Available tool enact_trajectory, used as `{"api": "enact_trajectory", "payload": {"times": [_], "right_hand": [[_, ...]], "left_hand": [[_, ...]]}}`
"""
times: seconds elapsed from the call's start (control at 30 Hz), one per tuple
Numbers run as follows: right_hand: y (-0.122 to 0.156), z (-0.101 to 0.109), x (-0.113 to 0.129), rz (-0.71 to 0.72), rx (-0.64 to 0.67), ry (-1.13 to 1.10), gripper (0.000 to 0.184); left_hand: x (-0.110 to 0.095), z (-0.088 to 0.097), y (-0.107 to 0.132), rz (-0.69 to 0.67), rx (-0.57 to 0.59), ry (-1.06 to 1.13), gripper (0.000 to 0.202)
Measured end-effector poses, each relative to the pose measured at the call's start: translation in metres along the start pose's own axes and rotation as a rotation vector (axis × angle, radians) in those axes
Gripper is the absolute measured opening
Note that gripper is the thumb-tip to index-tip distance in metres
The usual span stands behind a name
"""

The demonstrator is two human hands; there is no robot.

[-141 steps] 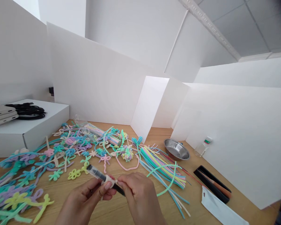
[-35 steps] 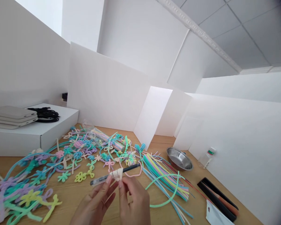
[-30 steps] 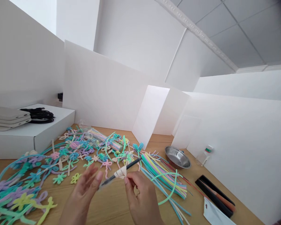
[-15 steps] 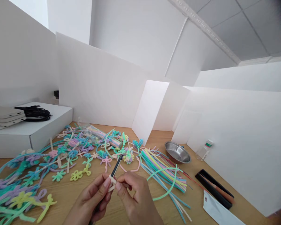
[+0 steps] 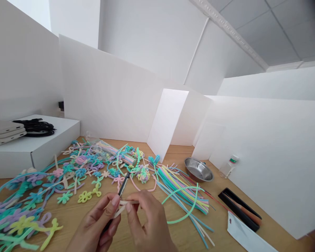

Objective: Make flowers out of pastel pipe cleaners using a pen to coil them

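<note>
My left hand [image 5: 98, 222] is closed around a dark, pen-like stick [image 5: 124, 183] that points up and away. A cream pipe cleaner [image 5: 120, 211] crosses the stick at my left thumb and fingertips. With thumb and index finger, my right hand [image 5: 149, 220] pinches the same cream strip just to the right of the stick. Fingers partly hide how the strip bends there. Beyond the hands lie a pink pipe-cleaner flower [image 5: 118, 180] and a multicoloured flower cluster [image 5: 143, 173].
Finished flowers and loose stems, including a yellow flower [image 5: 84, 196], cover the table's left. A pipe-cleaner bundle [image 5: 183, 190], metal bowl [image 5: 198, 169], clear bottle [image 5: 228, 167], black holder [image 5: 238, 210] and white packet [image 5: 248, 233] lie right. A white box [image 5: 10, 162] stands left.
Both hands and the stick have shifted slightly left. The cream pipe cleaner, bunched close at the stick before, now stretches between the stick and my right fingertips.
</note>
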State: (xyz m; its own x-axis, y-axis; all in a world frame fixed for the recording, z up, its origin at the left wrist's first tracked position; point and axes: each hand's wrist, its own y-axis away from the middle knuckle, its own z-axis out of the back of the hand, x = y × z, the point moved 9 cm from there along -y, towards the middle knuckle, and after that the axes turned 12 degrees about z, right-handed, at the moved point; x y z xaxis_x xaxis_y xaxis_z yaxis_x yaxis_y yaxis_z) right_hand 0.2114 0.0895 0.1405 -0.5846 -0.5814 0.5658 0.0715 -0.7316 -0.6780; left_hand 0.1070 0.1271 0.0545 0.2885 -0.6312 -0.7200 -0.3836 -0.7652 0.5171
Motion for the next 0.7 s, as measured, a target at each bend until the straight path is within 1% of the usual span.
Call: {"api": "enact_trajectory", "payload": {"times": [0.07,0.1,0.17,0.23,0.37,0.53,0.6,0.7], "right_hand": [[0.0,0.0,0.021,0.249,0.039,0.23,0.023],[0.002,-0.002,0.027,0.339,0.067,0.295,0.026],[0.004,-0.007,0.031,0.425,0.127,0.377,0.027],[0.004,-0.009,0.032,0.444,0.168,0.421,0.027],[0.004,-0.016,0.035,0.455,0.235,0.417,0.027],[0.007,-0.014,0.031,0.488,0.139,0.395,0.013],[0.008,-0.013,0.028,0.498,0.132,0.397,0.014],[0.008,-0.015,0.028,0.506,0.152,0.412,0.021]], "left_hand": [[-0.002,0.003,0.0,-0.009,-0.008,0.014,0.046],[-0.002,0.004,0.0,-0.004,-0.015,0.019,0.047],[-0.002,0.006,0.001,0.014,-0.026,0.017,0.045],[-0.003,0.007,0.003,0.024,-0.041,-0.003,0.041],[-0.006,0.004,0.008,0.02,-0.069,-0.046,0.033],[-0.01,-0.003,0.01,-0.057,-0.1,-0.089,0.035],[-0.01,-0.005,0.01,-0.069,-0.098,-0.116,0.037],[-0.011,-0.003,0.01,-0.09,-0.113,-0.148,0.037]]}}
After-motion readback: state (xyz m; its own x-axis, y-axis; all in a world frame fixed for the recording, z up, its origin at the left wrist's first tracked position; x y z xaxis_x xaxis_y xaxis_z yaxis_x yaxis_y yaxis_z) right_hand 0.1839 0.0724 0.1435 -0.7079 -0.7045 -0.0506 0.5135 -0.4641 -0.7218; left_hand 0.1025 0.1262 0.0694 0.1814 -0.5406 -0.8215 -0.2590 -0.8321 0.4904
